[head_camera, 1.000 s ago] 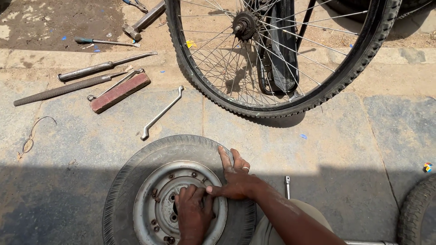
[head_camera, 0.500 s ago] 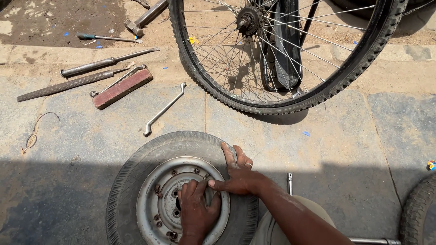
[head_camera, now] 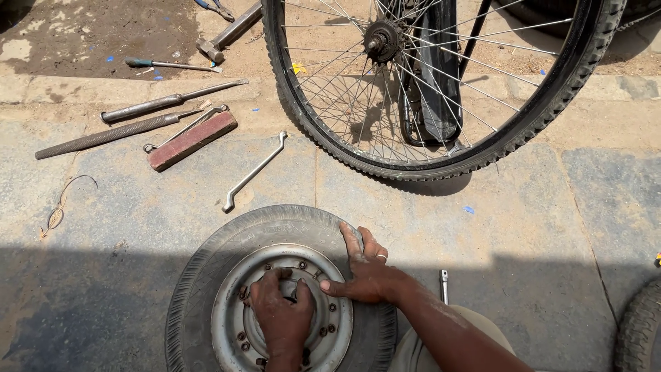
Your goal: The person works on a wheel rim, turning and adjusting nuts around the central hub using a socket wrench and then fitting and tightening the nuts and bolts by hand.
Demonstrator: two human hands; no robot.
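A: Obs. 1, landmark = small wheel [head_camera: 206, 296], lying flat on the pavement, bottom centre of view. Left hand [head_camera: 282, 313] is planted on the steel rim [head_camera: 231, 331] at the hub, wrist pointing toward the person, fingers curled down over the centre. Whether they grip anything there: cannot tell, the hub is under the palm.

B: And the right hand [head_camera: 365, 275]?

A: On the wheel's right shoulder. Fingers spread flat over the rubber, thumb pointing left toward the hub, just short of the left hand. Pressing, not closed on anything. A ring shows on one finger.

B: Change against the earlier frames?

A: Left hand has crept from the rim's lower part up onto the hub. Right hand stays on the same stretch of tyre. The camera has drifted a little; the tools sit where they were.

B: Surroundings, left to right?

A: Above-left of the wheel: round file [head_camera: 103, 136], metal bar [head_camera: 165, 102], reddish block [head_camera: 193, 140]. Just above it: bent spanner [head_camera: 253, 172]. Above-right: bicycle wheel [head_camera: 441, 162], upright. Right of it: short socket bar [head_camera: 444, 286].

B: Limits?

A: Wheel's lower edge is cut by the frame. Bicycle wheel top also cut.
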